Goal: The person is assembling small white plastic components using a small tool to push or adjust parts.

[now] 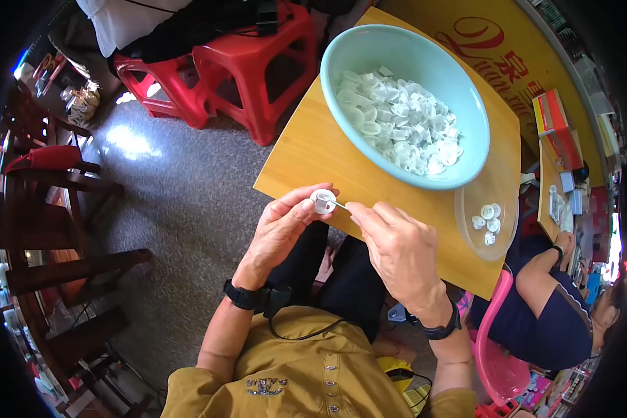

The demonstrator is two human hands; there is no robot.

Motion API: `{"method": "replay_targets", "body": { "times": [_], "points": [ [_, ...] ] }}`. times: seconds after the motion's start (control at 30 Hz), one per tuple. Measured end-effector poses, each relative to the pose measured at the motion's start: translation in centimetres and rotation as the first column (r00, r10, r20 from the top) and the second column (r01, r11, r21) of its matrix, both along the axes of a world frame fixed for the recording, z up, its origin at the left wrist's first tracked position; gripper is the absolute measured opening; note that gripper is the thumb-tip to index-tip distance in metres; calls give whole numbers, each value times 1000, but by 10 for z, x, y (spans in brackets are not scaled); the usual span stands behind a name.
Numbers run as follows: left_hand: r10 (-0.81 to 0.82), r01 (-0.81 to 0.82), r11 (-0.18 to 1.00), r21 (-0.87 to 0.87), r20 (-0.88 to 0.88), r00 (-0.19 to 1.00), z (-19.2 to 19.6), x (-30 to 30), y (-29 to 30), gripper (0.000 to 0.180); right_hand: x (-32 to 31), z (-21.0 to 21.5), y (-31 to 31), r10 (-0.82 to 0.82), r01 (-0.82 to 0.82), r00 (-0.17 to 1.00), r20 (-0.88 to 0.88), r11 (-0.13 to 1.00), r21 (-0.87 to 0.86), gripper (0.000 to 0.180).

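One white cap [322, 200] between left fingers [305, 207] (pinched).

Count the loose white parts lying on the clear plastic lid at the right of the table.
4: white parts clustered near the middle of the clear lid, right of the blue bowl. More may hide beneath.

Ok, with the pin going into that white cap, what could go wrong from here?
The thin metal pin in the right hand points toward the left hand fingertips pinching the small white cap; a slip might prick them. The pair is held at the wooden table edge, so a dropped cap would likely fall to the floor.
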State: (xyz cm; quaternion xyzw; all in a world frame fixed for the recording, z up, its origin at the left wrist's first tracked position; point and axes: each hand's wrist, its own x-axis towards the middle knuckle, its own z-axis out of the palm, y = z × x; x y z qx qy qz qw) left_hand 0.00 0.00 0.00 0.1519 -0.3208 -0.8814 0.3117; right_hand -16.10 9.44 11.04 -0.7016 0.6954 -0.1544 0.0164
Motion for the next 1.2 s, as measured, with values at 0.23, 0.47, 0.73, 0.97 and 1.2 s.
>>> {"method": "replay_targets", "body": {
  "times": [0.23, 0.47, 0.73, 0.97, 1.2],
  "points": [
    [38, -30, 995, -94, 89, 995, -3, -5, 4, 37, 0, -3, 2, -16, 16, 1000, -20, 999, 34, 24],
    [64, -10, 961, -276, 188, 980, -4, -11, 6, 31, -3, -9, 9, -53, 50, 998, 24, 995, 89, 15],
    [103, -2, 925, -379, 245, 964, -7, -14, 7, 30, -6, -22, 11, -89, 67, 968, 235, 993, 98, 7],
    [130, 53, 862, -505, 319, 939, -6, -14, 4, 29, -15, -27, 14, -121, 52, 803, 584, 990, 133, 19],
    [152, 60, 834, -549, 333, 931, 0, -13, 7, 27, -17, -41, 24, -207, 86, 635, 744, 976, 199, 22]
  ]
}}
